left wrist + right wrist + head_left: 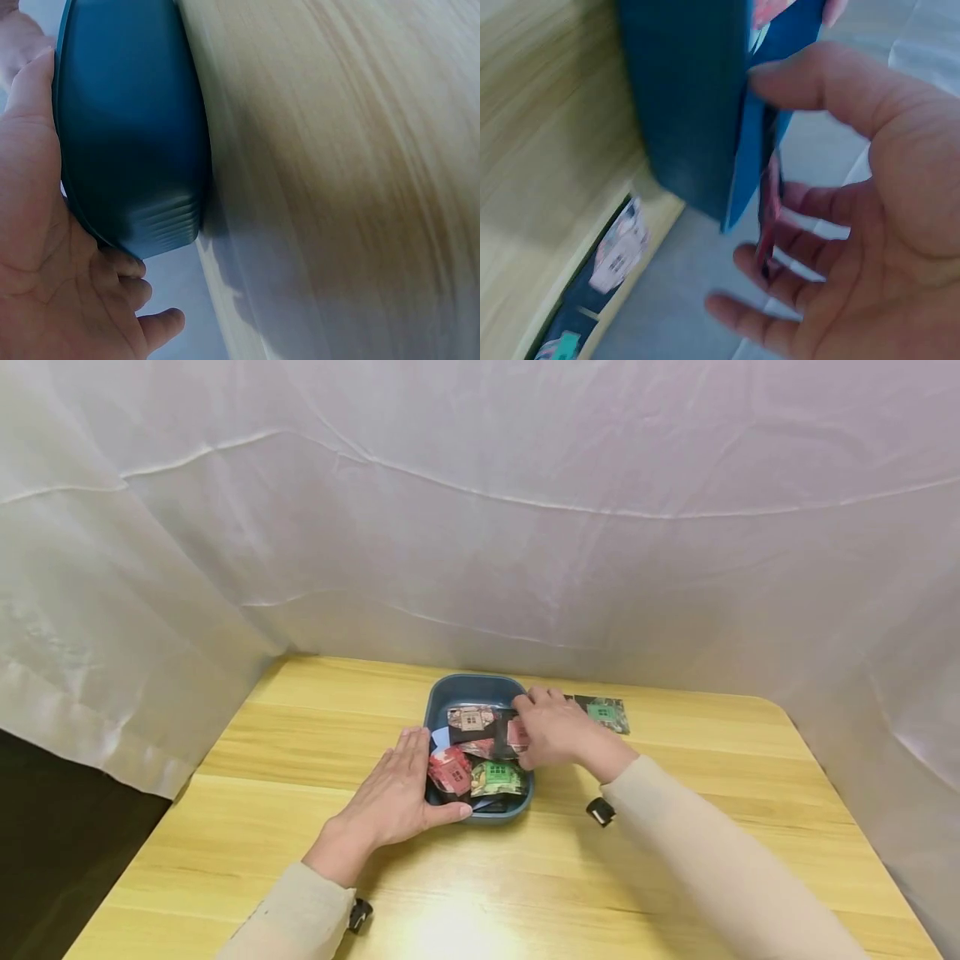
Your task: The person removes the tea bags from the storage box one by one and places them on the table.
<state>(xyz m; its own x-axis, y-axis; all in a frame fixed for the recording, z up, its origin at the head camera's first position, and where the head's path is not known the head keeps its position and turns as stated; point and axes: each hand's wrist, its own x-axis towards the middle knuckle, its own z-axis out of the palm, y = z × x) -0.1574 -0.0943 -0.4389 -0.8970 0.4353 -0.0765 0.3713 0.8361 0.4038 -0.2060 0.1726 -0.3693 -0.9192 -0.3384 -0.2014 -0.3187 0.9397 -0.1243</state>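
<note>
A blue rectangular tub [480, 688] stands on the table with several small printed packets inside. Among them are a red packet [451, 774], a green-labelled packet [498, 775] and a packet with a beige label [472, 719]. My left hand [393, 793] rests against the tub's left side, fingers extended, thumb along the front rim. At the right rim, my right hand [558, 728] pinches a dark packet with a red label [517, 733]. Seen edge-on in the right wrist view, that packet [769, 214] lies between thumb and fingers. The right hand hides part of it in the head view.
Beyond the right hand, a green-labelled packet [603, 713] lies on the wooden table [300, 760] near its back edge. Beside it lies a pink-labelled packet [619, 255], seen in the right wrist view. A pale curtain [480, 568] hangs behind the table and along its sides.
</note>
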